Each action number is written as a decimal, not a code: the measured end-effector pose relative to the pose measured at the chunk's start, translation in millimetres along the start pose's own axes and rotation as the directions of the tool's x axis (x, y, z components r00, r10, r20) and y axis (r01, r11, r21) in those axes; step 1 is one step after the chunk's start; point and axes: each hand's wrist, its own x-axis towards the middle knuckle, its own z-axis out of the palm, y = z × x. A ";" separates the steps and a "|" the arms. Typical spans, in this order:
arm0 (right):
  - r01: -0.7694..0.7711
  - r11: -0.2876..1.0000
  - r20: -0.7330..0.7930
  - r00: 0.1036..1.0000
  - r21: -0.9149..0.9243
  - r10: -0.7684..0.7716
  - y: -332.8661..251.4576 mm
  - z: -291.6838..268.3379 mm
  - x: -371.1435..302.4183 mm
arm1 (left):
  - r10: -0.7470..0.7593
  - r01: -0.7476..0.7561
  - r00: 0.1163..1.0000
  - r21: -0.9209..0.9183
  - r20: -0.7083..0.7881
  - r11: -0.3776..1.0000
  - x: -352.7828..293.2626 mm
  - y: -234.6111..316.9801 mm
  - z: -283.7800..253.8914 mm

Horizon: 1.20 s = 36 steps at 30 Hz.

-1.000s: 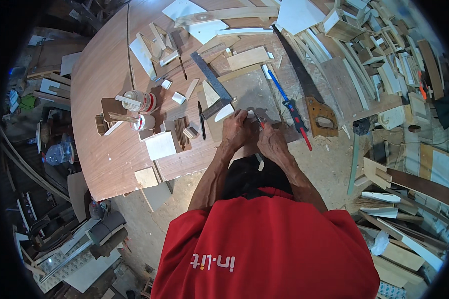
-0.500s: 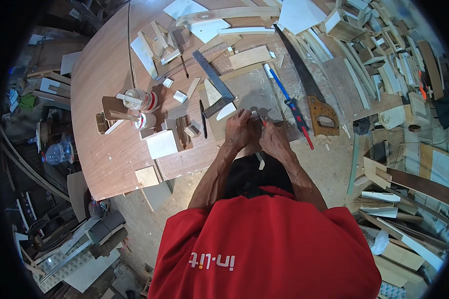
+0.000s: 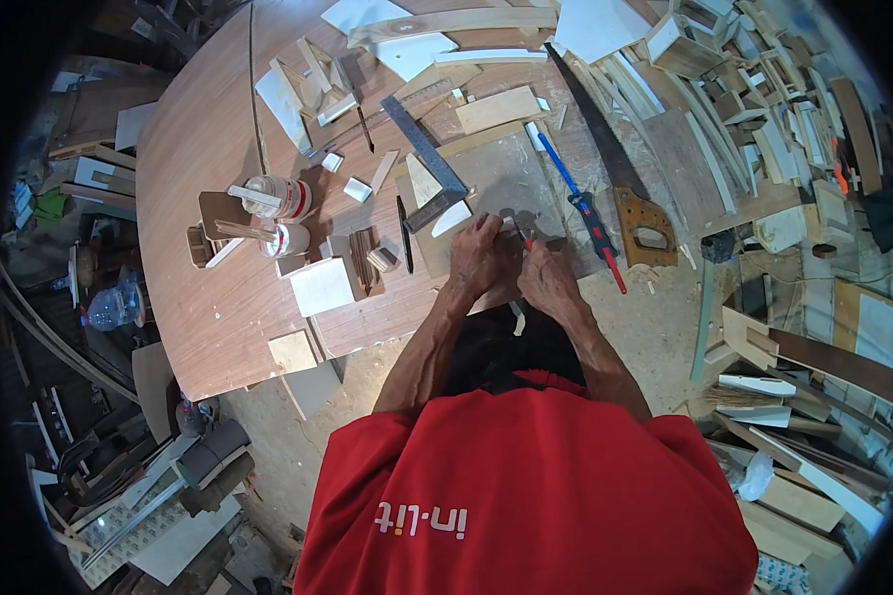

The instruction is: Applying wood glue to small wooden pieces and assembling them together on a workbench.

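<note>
Both hands are close together over a brown board (image 3: 511,183) at the table's near edge. My left hand (image 3: 476,256) is closed, its fingers bent around a small white piece (image 3: 508,225) that shows just past the fingertips. My right hand (image 3: 550,278) is wrapped round a small red tool (image 3: 529,241) with a thin metal end, which points at the white piece; most of the tool is hidden in the fist. Left of the hands, a metal try square (image 3: 425,159) lies partly over a white-faced offcut (image 3: 450,219), with a black pen (image 3: 405,234) beside it.
A handsaw (image 3: 615,169) and a blue-and-red tool (image 3: 587,218) lie to the right. Jars (image 3: 286,241) with sticks, a white block (image 3: 322,289) and a small wooden frame (image 3: 313,84) stand on the wooden table (image 3: 193,297). Wood scraps (image 3: 764,129) crowd the right side.
My right hand has shifted slightly, and more of the red tool's metal end shows beside the white piece. My left hand stays nearly in place.
</note>
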 end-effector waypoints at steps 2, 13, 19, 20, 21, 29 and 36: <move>0.044 0.997 0.074 0.996 -0.059 -0.040 6.2 4.6 3.3 | 0.002 -0.002 1.000 0.000 0.009 1.000 -0.4 0.2 -0.4; -0.024 0.999 0.101 0.995 -0.031 0.027 9.2 7.1 1.3 | 0.011 -0.011 1.000 -0.007 0.007 1.000 0.1 -0.3 -0.2; -0.006 0.999 0.067 0.998 -0.043 0.009 -6.5 -2.0 3.4 | 0.000 -0.001 0.999 0.018 0.039 1.000 3.3 -0.1 -2.1; -0.055 0.998 -0.002 0.998 0.038 0.055 -10.8 -4.4 4.6 | 0.009 -0.010 0.999 0.019 0.038 1.000 4.0 -0.6 -2.0; -0.054 0.998 -0.012 0.998 0.040 0.054 -9.4 -0.9 4.7 | 0.006 -0.006 1.000 0.016 0.010 1.000 3.5 -1.0 -1.7; -0.071 0.992 -0.108 0.991 0.102 0.082 -3.4 12.2 -18.0 | -0.257 0.257 0.961 0.017 0.098 0.966 20.7 -2.7 -7.3; 0.020 1.000 -0.135 0.991 -0.024 -0.023 26.7 17.7 -12.9 | -0.288 0.285 0.919 0.051 0.269 0.957 29.9 6.3 -20.7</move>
